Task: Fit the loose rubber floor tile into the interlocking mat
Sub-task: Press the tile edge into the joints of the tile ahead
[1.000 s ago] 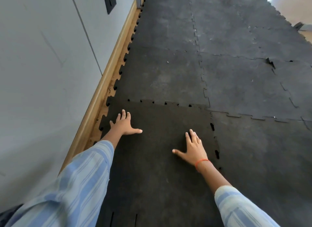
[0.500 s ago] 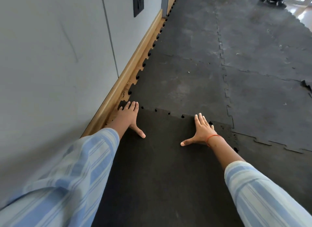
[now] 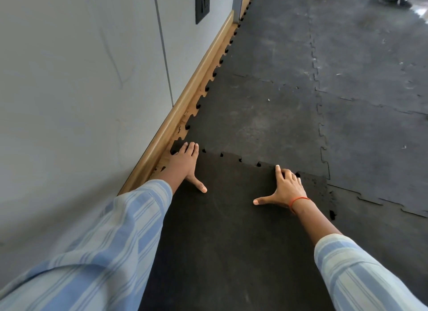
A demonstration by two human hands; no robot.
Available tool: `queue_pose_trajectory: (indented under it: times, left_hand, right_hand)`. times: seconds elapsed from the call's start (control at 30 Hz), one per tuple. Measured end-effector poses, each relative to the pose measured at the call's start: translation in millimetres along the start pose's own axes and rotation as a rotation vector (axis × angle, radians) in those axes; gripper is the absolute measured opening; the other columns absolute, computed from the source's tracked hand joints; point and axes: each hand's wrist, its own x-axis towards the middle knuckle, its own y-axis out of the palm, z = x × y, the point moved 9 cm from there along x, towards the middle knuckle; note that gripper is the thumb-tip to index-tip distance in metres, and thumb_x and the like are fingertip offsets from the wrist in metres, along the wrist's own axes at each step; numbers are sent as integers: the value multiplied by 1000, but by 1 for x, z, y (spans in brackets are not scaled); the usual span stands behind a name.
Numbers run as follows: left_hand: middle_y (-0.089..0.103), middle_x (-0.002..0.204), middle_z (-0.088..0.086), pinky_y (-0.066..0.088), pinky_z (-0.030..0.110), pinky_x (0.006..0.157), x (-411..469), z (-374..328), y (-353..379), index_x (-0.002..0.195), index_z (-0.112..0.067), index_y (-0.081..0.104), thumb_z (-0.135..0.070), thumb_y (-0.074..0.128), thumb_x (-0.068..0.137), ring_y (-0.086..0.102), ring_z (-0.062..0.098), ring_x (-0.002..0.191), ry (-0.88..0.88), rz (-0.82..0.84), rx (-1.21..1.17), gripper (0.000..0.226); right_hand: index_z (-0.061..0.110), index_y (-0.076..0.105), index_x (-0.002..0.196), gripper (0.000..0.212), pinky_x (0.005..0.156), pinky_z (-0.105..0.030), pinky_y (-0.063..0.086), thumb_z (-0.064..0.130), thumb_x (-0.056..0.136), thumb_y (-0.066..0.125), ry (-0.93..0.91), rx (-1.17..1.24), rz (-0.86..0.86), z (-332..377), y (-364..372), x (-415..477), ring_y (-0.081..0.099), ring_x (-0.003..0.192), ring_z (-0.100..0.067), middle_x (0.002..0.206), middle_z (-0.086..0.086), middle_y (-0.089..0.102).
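Your loose tile [image 3: 231, 229] lies flat beneath both palms, its long run coming back toward you from the far toothed edge, which sits against the laid mat [image 3: 259, 125]. That edge is what matters: the teeth lie straight ahead of your fingertips, and small dark gaps show along the seam, so it looks not yet fully seated. Your left hand [image 3: 185, 166] is spread flat at the tile's far corner beside the baseboard [image 3: 196, 79], gripping nothing. Your right hand [image 3: 286, 190] is spread too, fingers reaching the seam at the opposite far corner. Your sleeves cover the tile's near part, and its right edge seam is only partly visible behind your forearm.
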Motion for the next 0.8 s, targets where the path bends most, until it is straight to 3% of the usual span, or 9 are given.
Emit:
queue_pose_trajectory:
  times: [0.3,0.57,0.8]
  left_hand:
    - [-27,160,5,10,53,118,-4,-1,11,150,-13,-23,-74,71,59,-18,28,148,48,70,-35,144]
    - [-30,158,2,8,53,118,4,-13,15,151,-16,-21,-69,71,65,-20,27,147,148,93,-44,138]
    - [-35,156,2,7,55,118,11,-13,17,150,-16,-25,-66,76,62,-24,29,146,98,166,-36,143]
  right_hand:
    - [13,-3,152,140,119,-46,7,78,51,69,0,25,-1,0,6,-9,10,144,-32,155,-14,14]
    - [11,9,152,132,119,-45,14,77,54,69,-13,48,-20,-4,13,-11,9,143,-31,157,-10,8]
    - [23,-3,152,121,111,-64,3,69,65,68,-138,-27,142,25,27,-4,-13,146,-19,159,4,-16]
